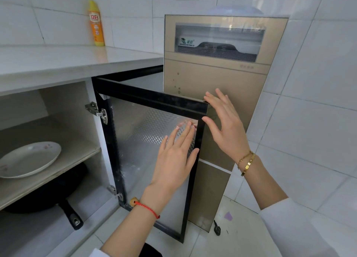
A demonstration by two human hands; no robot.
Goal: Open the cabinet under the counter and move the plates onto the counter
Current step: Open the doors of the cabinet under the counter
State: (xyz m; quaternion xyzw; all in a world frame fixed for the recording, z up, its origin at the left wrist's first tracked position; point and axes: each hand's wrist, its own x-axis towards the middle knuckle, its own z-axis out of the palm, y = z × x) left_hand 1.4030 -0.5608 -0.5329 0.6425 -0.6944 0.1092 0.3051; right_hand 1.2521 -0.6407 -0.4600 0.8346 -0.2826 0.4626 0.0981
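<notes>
White wall tiles surround a pale stone table [73, 61] set against the corner of a small kitchen, with a yellow and orange detergent bottle [96, 23] stood at its back edge. Beneath it, the black-framed cabinet door with patterned frosted glass [148, 140] is swung wide, so the opening step can be judged done. The left hand [173, 156] is laid flat against the inner glass, its fingers [185, 133] straight and spread, gripping nothing. The right hand [226, 125] is held at the door's upper outer corner, its fingers [214, 100] also straight and unclenched, touching the frame's edge rather than curled round it.

On the cabinet's grey middle shelf [58, 171] a white shallow plate with a small floral print [29, 159] is seen; whether more plates lie under or beside it cannot be told. No plate is yet on the table, so the moving step is judged wholly left to do. Below the shelf a black frying pan with a long handle [58, 200] is stored. Just beside the open door a tall beige appliance with a glass window [218, 67] is stood on the tiled floor [241, 237].
</notes>
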